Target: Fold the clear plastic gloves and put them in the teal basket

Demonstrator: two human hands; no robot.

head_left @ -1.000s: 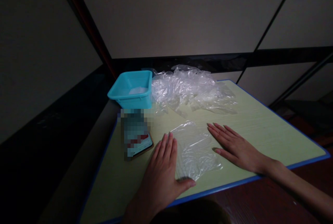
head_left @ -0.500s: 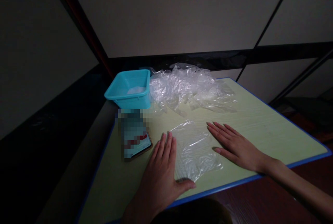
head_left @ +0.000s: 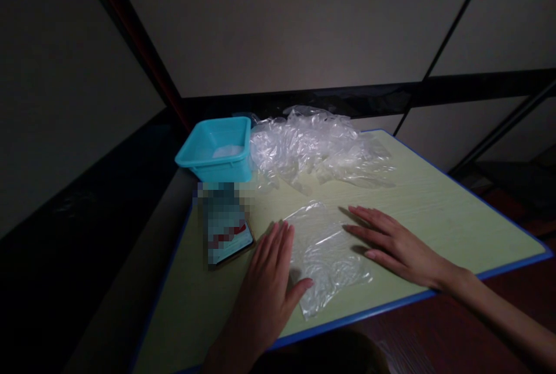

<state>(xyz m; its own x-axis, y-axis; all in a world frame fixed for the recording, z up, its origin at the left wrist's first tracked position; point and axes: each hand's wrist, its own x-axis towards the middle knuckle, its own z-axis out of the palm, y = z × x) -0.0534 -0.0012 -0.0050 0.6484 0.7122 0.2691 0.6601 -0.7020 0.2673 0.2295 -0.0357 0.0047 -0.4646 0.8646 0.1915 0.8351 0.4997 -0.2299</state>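
I face pale panels (head_left: pixel 278 26) with a black band (head_left: pixel 473 86); light is dim; reddish floor (head_left: pixel 438 333) lies below my blue-edged counter (head_left: pixel 456 217).

A partly blurred phone (head_left: pixel 235 245) lies on the bench (head_left: pixel 447 220) near a blue tub (head_left: pixel 228 172); behind stands a pale wall (head_left: pixel 282 26).

Left hand (head_left: pixel 267 284) and right hand (head_left: pixel 397 246) face palm-down, loosely spread and uncurled.
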